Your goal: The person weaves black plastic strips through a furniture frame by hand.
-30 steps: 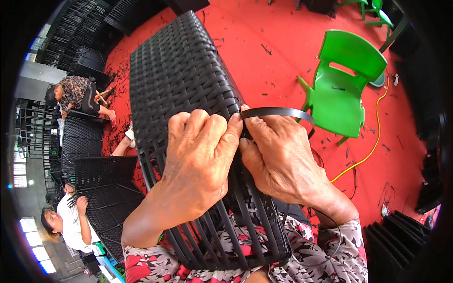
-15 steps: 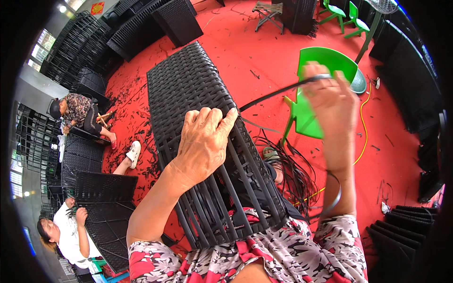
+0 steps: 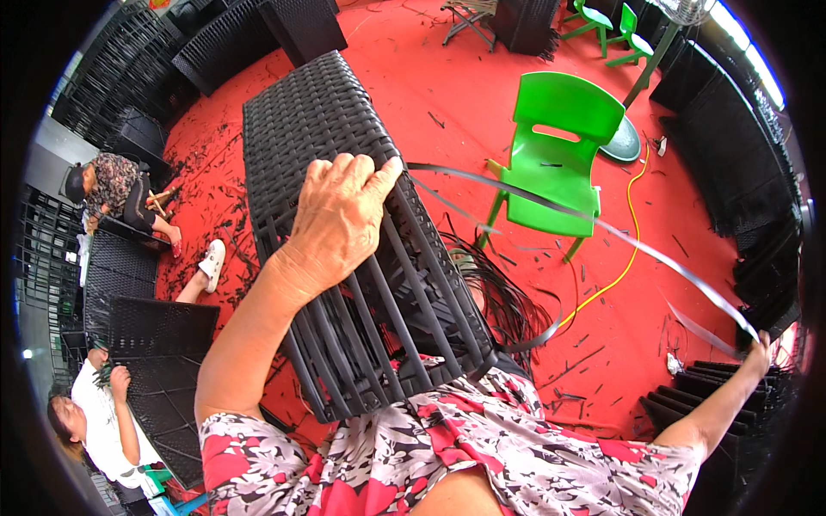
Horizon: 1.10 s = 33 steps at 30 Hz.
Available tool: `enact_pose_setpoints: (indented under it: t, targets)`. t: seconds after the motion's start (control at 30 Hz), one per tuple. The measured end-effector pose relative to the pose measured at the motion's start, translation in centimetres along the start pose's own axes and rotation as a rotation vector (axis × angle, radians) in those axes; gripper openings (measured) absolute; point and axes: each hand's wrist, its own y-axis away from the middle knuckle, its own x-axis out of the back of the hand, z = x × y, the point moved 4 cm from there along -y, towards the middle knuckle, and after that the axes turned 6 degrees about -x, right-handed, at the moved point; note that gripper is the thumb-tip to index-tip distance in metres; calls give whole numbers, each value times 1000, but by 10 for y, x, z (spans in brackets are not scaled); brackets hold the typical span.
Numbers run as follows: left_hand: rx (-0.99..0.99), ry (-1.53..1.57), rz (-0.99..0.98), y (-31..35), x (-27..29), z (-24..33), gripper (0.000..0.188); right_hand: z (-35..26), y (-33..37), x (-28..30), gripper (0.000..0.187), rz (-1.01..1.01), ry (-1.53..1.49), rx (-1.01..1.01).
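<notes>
Here's the black woven frame (image 3: 305,107), slanting away from your lap above the red floor (image 3: 447,77), close weave at the far end, bare slats nearer you; it looks stiff and sturdy, probably more bulky than heavy, and its edge is the place to brace it. Out to the right runs the flat black strip (image 3: 602,225), bowing from that edge across the green chair (image 3: 559,182): light, springy, likely slick, liable to crease if twisted, so pinch it flat near its outer end! Your left hand (image 3: 338,219) grips the frame, fingers curled down onto the weave, thumb by the edge where the strip comes out, fingertips hidden; your right hand (image 3: 758,354), far out at arm's length, has its fingers pinched together on the strip, small in view
</notes>
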Motion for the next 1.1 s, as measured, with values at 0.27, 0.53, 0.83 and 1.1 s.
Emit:
enact_pose_setpoints:
  t: [0.27, 0.53, 0.83, 1.1]
  targets:
    - [59, 28, 74, 37, 3, -23, 34, 145, -73, 76, 42, 208, -1218, -354]
    - [6, 93, 108, -20, -5, 3, 30, -465, 34, 204, 31, 180, -961, 198]
    - [234, 322, 234, 5, 21, -14, 43, -694, 202, 281, 14, -133, -1309, 765]
    - [670, 1727, 176, -21, 31, -19, 64, -714, 259, 325, 53, 400, -914, 1450]
